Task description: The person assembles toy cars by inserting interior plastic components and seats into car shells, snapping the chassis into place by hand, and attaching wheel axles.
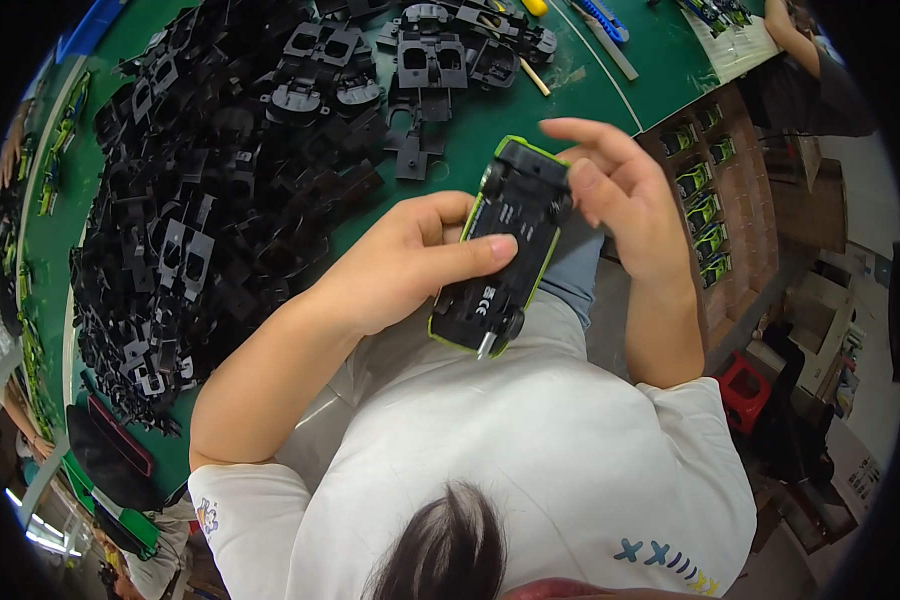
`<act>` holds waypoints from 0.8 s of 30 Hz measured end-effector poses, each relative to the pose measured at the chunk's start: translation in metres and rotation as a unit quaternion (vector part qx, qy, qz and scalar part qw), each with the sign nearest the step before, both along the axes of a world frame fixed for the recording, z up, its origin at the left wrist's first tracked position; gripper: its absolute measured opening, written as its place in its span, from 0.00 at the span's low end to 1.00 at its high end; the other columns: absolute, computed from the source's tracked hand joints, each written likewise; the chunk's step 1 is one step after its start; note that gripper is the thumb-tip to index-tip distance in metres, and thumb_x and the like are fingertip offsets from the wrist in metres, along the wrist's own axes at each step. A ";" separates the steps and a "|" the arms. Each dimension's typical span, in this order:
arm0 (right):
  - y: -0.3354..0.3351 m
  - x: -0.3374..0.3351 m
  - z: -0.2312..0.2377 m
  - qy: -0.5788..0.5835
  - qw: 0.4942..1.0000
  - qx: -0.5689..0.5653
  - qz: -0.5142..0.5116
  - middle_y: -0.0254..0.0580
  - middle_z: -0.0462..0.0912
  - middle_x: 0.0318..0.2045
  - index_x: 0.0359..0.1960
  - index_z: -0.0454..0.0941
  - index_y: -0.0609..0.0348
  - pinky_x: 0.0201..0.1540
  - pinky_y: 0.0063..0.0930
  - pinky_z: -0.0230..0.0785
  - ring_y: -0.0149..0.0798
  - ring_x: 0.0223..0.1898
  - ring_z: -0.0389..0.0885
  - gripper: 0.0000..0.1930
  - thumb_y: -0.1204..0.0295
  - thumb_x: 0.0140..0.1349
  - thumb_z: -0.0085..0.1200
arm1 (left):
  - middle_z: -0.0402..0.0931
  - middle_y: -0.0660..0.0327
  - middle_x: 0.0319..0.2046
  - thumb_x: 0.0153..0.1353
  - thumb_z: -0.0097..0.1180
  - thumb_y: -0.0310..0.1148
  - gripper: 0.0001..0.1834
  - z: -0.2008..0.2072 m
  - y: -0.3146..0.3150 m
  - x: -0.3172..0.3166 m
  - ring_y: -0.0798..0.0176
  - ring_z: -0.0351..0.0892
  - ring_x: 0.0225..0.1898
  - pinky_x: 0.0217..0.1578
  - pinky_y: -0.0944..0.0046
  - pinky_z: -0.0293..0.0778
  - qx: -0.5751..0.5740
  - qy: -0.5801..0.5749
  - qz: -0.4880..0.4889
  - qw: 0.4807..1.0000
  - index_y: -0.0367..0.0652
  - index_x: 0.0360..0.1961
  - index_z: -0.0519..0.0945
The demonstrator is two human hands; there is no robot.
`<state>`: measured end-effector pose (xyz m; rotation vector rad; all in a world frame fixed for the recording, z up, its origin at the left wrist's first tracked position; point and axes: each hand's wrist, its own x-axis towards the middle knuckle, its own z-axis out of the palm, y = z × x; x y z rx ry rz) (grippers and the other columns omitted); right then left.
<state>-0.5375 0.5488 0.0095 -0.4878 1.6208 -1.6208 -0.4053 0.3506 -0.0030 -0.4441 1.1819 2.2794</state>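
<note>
A sprawling heap of black moulded plastic chassis parts [230,170] blocks the green table mat's [590,70] left and middle; bare mat lies open toward the right edge.

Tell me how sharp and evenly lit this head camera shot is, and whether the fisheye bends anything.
Head view: the toy car and both hands are sharp under even light; a soft glare streak crosses the green table; its edges curve near the rim; dark corners frame the picture; the black parts pile loses detail in shadow.
</note>
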 end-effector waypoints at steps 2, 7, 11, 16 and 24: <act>0.002 0.005 0.002 0.017 1.000 0.008 -0.015 0.37 0.83 0.34 0.59 0.69 0.68 0.41 0.18 0.71 0.24 0.36 0.79 0.24 0.71 0.64 0.60 | 0.81 0.51 0.44 0.65 0.59 0.37 0.23 0.000 0.003 0.001 0.53 0.85 0.44 0.47 0.55 0.81 0.022 0.003 0.054 0.998 0.32 0.55 0.72; -0.006 0.030 0.005 -0.023 0.998 0.052 0.000 0.44 0.83 0.31 0.60 0.64 0.68 0.33 0.21 0.73 0.28 0.29 0.81 0.32 0.71 0.57 0.66 | 0.81 0.51 0.45 0.66 0.57 0.38 0.23 -0.001 0.007 0.000 0.54 0.85 0.43 0.45 0.56 0.82 0.029 0.019 0.087 0.996 0.33 0.56 0.71; -0.014 0.033 -0.005 0.010 0.999 0.045 -0.004 0.45 0.83 0.31 0.60 0.64 0.69 0.29 0.20 0.73 0.29 0.28 0.82 0.33 0.70 0.55 0.68 | 0.81 0.57 0.42 0.64 0.61 0.34 0.21 -0.002 0.007 -0.001 0.69 0.82 0.41 0.41 0.66 0.80 0.035 0.010 0.098 0.995 0.32 0.54 0.73; -0.010 0.030 0.003 0.101 0.991 0.089 0.002 0.44 0.83 0.34 0.59 0.66 0.66 0.27 0.17 0.70 0.25 0.27 0.79 0.33 0.70 0.54 0.69 | 0.82 0.59 0.40 0.64 0.61 0.33 0.19 -0.006 0.010 0.003 0.69 0.83 0.39 0.38 0.67 0.79 -0.002 0.030 0.120 0.992 0.34 0.53 0.74; 0.003 0.027 -0.007 0.222 0.969 -0.106 -0.011 0.47 0.84 0.47 0.64 0.64 0.66 0.24 0.12 0.61 0.18 0.21 0.66 0.47 0.33 0.58 0.52 | 0.80 0.49 0.47 0.65 0.58 0.31 0.19 -0.001 0.014 0.003 0.55 0.83 0.47 0.48 0.54 0.81 -0.030 0.020 0.135 0.990 0.35 0.54 0.72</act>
